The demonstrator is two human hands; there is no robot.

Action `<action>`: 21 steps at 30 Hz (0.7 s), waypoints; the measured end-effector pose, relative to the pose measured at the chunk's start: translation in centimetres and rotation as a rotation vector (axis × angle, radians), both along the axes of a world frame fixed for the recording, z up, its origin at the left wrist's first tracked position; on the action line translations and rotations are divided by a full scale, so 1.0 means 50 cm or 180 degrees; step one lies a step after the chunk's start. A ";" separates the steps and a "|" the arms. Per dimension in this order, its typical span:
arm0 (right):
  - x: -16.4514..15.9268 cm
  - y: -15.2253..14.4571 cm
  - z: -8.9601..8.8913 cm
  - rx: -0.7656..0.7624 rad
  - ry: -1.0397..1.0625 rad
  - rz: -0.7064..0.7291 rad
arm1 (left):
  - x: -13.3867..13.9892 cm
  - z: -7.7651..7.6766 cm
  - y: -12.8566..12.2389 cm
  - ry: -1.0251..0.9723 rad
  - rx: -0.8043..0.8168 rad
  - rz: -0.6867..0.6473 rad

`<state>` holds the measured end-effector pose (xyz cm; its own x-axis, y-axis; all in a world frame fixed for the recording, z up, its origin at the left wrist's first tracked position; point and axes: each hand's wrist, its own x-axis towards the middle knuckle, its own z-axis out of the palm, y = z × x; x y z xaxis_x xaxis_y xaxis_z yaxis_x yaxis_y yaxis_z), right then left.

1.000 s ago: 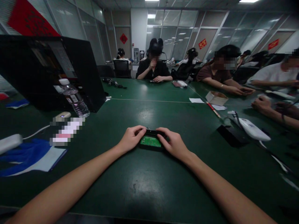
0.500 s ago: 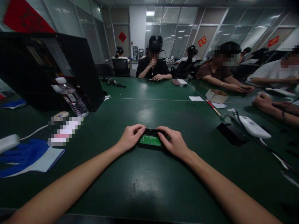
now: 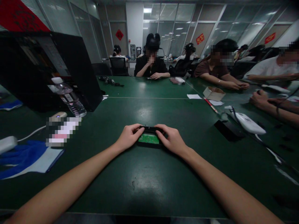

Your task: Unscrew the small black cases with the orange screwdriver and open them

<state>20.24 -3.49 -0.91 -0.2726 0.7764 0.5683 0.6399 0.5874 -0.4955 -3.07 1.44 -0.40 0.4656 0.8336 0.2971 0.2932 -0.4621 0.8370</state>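
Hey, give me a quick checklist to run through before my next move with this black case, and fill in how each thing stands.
1. Left hand on the black case: ok, holding its left end.
2. Right hand on the case: ok, holding its right end.
3. Green circuit board covered: not ok, it lies exposed.
4. Board fastened inside: cannot tell, too small to see.
5. Plastic bottle and blue glove apart from the case: ok, both off to the left.
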 end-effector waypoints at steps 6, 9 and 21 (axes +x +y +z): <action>0.000 0.000 -0.001 -0.0107 -0.0036 -0.0034 | -0.002 0.004 0.000 0.0136 0.0071 0.0021; 0.001 0.001 -0.001 -0.0094 -0.0037 -0.0005 | -0.001 0.004 -0.001 0.0127 0.0025 0.0014; -0.001 -0.002 0.007 -0.0150 -0.0051 0.0019 | 0.000 0.011 -0.004 0.0185 -0.0016 -0.0010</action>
<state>20.21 -3.56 -0.58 -0.2861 0.8006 0.5265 0.6446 0.5674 -0.5125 -3.08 1.24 0.16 0.4845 0.8335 0.2654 0.3400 -0.4590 0.8208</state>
